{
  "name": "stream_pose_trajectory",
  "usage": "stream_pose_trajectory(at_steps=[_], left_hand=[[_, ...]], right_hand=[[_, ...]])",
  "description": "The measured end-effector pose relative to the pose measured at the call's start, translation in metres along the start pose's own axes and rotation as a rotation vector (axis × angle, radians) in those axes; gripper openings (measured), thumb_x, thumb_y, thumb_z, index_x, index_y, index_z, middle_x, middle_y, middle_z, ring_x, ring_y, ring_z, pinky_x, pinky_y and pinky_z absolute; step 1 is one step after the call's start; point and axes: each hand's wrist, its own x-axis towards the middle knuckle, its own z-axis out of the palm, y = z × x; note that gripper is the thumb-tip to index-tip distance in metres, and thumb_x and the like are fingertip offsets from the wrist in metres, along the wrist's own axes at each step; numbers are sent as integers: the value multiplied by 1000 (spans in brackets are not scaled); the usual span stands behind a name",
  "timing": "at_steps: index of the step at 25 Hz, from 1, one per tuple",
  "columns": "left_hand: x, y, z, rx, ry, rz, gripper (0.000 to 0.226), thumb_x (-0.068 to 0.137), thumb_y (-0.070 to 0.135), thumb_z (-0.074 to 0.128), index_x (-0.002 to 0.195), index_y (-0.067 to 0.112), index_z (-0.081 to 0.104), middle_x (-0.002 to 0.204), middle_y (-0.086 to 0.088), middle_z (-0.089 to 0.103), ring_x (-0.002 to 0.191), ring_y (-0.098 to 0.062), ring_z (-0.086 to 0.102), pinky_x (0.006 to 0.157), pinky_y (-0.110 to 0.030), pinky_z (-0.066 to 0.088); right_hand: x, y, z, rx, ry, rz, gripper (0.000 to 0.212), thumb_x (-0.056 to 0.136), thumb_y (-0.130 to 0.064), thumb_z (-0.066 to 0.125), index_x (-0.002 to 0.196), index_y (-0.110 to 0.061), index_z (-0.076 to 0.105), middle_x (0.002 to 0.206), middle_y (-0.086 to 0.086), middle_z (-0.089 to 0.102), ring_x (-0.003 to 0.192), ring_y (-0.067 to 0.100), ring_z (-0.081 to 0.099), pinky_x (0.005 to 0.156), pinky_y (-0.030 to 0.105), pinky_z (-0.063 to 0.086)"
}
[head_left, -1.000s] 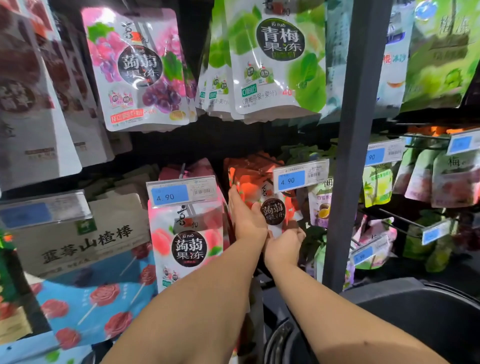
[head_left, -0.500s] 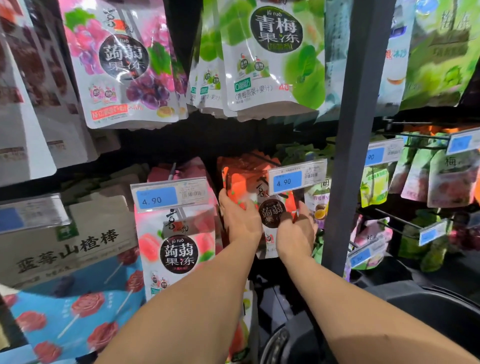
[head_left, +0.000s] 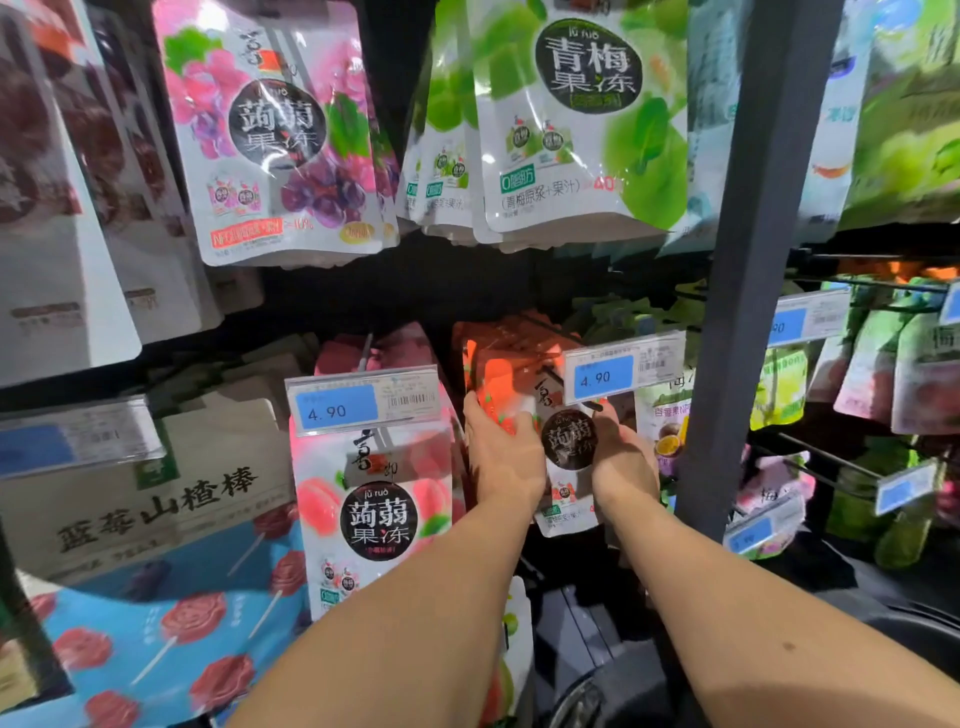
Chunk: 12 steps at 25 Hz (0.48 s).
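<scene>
The grape pouch (head_left: 278, 156) and the peach pouch (head_left: 376, 519) read "蒟蒻果冻"; the orange pouch (head_left: 569, 441) shows "蒟蒻". The green plum pouch (head_left: 587, 104) reads "青梅果冻" and "0脂肪". The left price tag (head_left: 363, 404) and the right price tag (head_left: 622, 371) each show "4.90". The cardboard box (head_left: 156, 512) reads "蓝莓山楂棒".

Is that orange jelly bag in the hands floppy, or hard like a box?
Probably floppy: the orange jelly pouch is a soft film bag, held at both edges by the left hand and right hand. Likely a bit slippery, since its film looks glossy. Probably light for its size, as it looks flat and thin.
</scene>
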Motion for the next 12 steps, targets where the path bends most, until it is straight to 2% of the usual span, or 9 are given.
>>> stream_pose_trajectory(at_steps=[2, 4, 7, 10, 12], left_hand=[[-4, 4, 1, 0, 21, -14, 67, 98, 25, 53, 158, 27, 24, 147, -6, 54, 133, -28, 53, 116, -46, 40], [-15, 12, -1, 11, 55, 2, 66, 100, 19, 52, 159, 29, 23, 151, -3, 50, 136, -25, 50, 117, -43, 38], [-32, 21, -7, 7, 64, 55, 75, 97, 7, 51, 160, 31, 20, 153, -1, 47, 138, -22, 48, 119, -42, 37], [-42, 26, -13, 21, 65, 71, 78, 92, 1, 49, 159, 31, 22, 154, -4, 47, 139, -25, 47, 118, -45, 40], [-58, 35, -24, -11, 33, 48, 78, 91, -2, 45, 156, 36, 28, 147, 0, 54, 131, -24, 55, 112, -47, 46]], right_hand=[[-3, 1, -4, -35, 15, -50, 63, 93, -74, 31, 121, -31, 66, 106, 5, 71, 97, 32, 65, 91, 45, 55], [-12, 2, -8, -43, 21, -103, 64, 96, -71, 32, 145, -33, 49, 130, 8, 66, 118, 36, 60, 104, 48, 48], [-28, -2, -13, -74, 56, -129, 68, 99, -56, 43, 159, -27, 28, 151, 11, 51, 139, 37, 45, 116, 48, 36], [-49, -16, -19, -93, 57, -163, 61, 102, -44, 43, 157, -19, 35, 156, 13, 44, 143, 35, 40, 118, 45, 31], [-68, -26, -25, -50, -8, -174, 49, 103, -37, 41, 142, -11, 51, 143, 18, 55, 131, 36, 49, 104, 41, 38]])
